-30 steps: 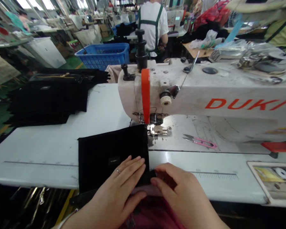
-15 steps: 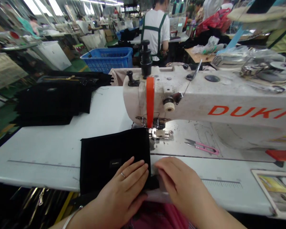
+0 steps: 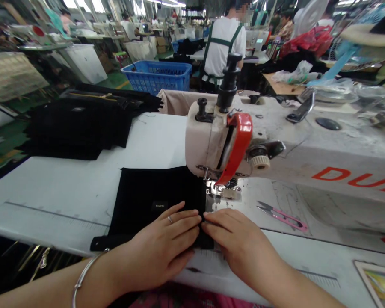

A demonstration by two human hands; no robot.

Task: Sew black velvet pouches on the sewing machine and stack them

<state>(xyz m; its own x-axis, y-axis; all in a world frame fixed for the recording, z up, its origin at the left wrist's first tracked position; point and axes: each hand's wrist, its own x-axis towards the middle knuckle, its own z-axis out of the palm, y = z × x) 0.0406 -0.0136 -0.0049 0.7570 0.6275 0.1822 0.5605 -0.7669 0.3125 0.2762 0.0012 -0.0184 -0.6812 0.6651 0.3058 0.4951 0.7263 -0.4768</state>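
A black fabric panel (image 3: 137, 190) with a small dark label (image 3: 160, 206) lies on the white table. Its right edge runs under the presser foot (image 3: 226, 191) of the sewing machine (image 3: 285, 145). My left hand (image 3: 170, 239) rests flat on the panel's lower right part, fingers stretched out, a ring on one. Close beside it, my right hand (image 3: 234, 235) grips the panel's right edge, fingers pressed together; its thumb is mostly hidden. A black strip (image 3: 107, 242) sticks out at the panel's lower left, partly behind my left forearm.
Pink-handled thread snips (image 3: 284, 217) lie on the machine bed, right of the needle area. A stack of black fabric pieces (image 3: 80, 128) sits at the table's left. Beyond are a blue basket (image 3: 157, 77) and a person in a white shirt (image 3: 223, 42).
The panel has moved away from me, further along the presser foot. My right hand has closed in on its edge and nearer my left hand. The camera view has shifted.
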